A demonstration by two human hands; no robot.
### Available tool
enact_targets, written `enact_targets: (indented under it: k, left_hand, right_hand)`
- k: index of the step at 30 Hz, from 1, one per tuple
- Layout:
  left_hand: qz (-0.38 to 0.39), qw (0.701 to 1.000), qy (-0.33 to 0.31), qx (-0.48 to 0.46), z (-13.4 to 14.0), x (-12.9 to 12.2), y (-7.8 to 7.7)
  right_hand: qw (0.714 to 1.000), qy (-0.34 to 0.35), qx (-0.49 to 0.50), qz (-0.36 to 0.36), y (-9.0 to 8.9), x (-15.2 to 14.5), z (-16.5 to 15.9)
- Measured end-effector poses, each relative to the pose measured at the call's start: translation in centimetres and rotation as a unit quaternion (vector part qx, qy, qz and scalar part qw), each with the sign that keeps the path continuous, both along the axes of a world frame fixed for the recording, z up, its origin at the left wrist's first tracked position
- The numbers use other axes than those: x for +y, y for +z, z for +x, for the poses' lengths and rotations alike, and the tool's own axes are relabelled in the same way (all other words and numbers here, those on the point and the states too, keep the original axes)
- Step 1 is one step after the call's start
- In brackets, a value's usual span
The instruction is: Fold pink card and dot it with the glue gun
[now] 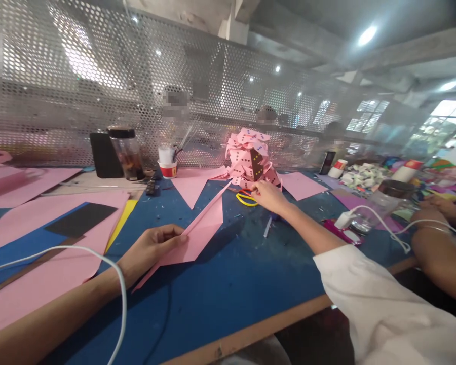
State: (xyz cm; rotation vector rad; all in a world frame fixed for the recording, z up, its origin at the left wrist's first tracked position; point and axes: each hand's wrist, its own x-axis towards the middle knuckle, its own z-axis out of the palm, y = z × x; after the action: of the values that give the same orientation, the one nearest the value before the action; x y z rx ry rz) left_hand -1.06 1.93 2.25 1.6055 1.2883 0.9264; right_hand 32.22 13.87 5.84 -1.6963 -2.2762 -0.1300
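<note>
My left hand (157,247) pinches the near part of a folded pink sheet (203,235) between thumb and fingers, holding it tilted above the blue table. Farther off, my right hand (268,195) reaches to the foot of a pile of pink pieces printed with dots (247,157). Its fingers are curled together, and whatever they may grip is hidden. Just left of those fingers lie yellow loops (246,198), which look like scissor handles. A dark piece with yellow dots (257,165) shows within the pile. Flat pink sheets (192,185) lie behind the folded one.
Large pink sheets (34,299) cover the left side, with a white cable (123,289) crossing my left forearm. A jar of dark liquid (127,157) and a paper cup (167,169) stand by the perforated screen (110,91). At right is another person's arm (433,248).
</note>
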Motion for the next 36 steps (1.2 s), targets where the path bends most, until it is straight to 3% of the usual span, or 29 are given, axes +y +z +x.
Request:
enact_targets:
  k: [6, 12, 19, 25, 28, 31, 33, 34, 36]
  left_hand:
    - [-0.055, 0.996, -0.027, -0.069, 0.0, 0.0, 0.1]
    - [-0.057, 0.994, -0.014, -0.089, 0.1, -0.1, 0.3]
    - [-0.082, 0.984, -0.01, -0.155, -0.3, 0.1, -0.3]
    - [-0.067, 0.983, 0.013, -0.169, -0.5, 0.4, -0.1]
    - [-0.047, 0.985, 0.031, -0.162, -0.9, 0.8, 0.2]
    - [-0.012, 0.989, 0.053, -0.14, -1.5, 1.2, 0.5]
    - [0.004, 0.989, 0.068, -0.129, -1.8, 1.2, 0.7]
    - [0.01, 0.989, 0.073, -0.125, -1.9, 1.2, 0.8]
    - [0.019, 0.99, 0.082, -0.117, -2.1, 1.0, 1.1]
  right_hand:
    - [0.986, -0.014, -0.136, -0.093, 0.0, 2.7, -1.1]
    - [0.973, -0.038, -0.188, -0.129, -0.4, 4.1, -2.3]
    - [0.969, -0.066, -0.182, -0.153, 0.7, 4.0, -2.4]
    - [0.983, -0.08, -0.098, -0.135, 2.2, 0.7, -0.2]
    - [0.986, -0.039, -0.038, -0.16, 2.2, -2.3, 0.3]
    - [0.976, 0.056, 0.045, -0.208, 1.4, -5.4, -0.3]
    - [0.917, 0.17, 0.233, -0.275, 1.0, -7.2, -1.3]
    - [0.89, 0.202, 0.278, -0.299, 1.0, -7.9, -1.8]
    - [0.864, 0.228, 0.29, -0.344, 1.4, -9.1, -2.9]
